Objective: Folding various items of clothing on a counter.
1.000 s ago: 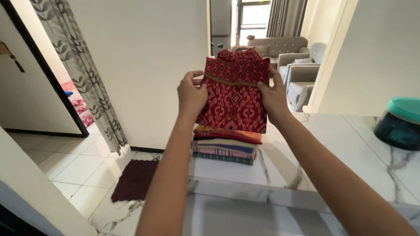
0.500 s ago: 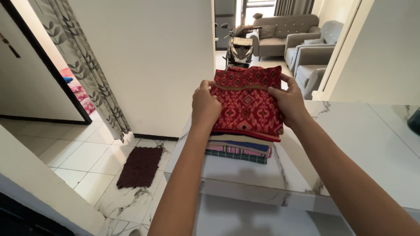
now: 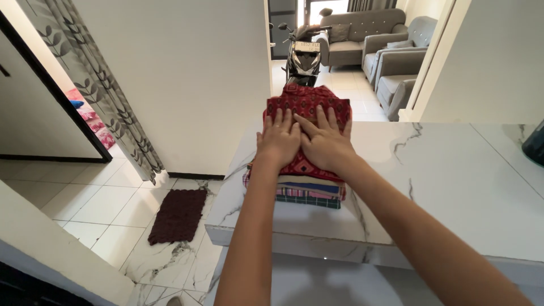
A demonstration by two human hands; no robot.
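A folded red patterned garment (image 3: 306, 101) lies on top of a stack of folded clothes (image 3: 309, 192) at the left end of a white marble counter (image 3: 453, 187). My left hand (image 3: 277, 139) and my right hand (image 3: 324, 141) rest flat on the red garment, side by side, fingers spread and pointing away from me. Neither hand grips anything. The hands cover the middle of the garment; its far edge and near corner show.
A dark red mat (image 3: 178, 215) lies on the tiled floor at the left. A patterned curtain (image 3: 96, 85) hangs by a doorway. Beyond the counter stand a scooter (image 3: 303, 54) and grey sofas (image 3: 391, 68). A dark container (image 3: 535, 144) sits at the counter's right edge.
The red garment, held up by both hands, came down onto the stack. Both hands let go of its sides and now press flat on top of it.
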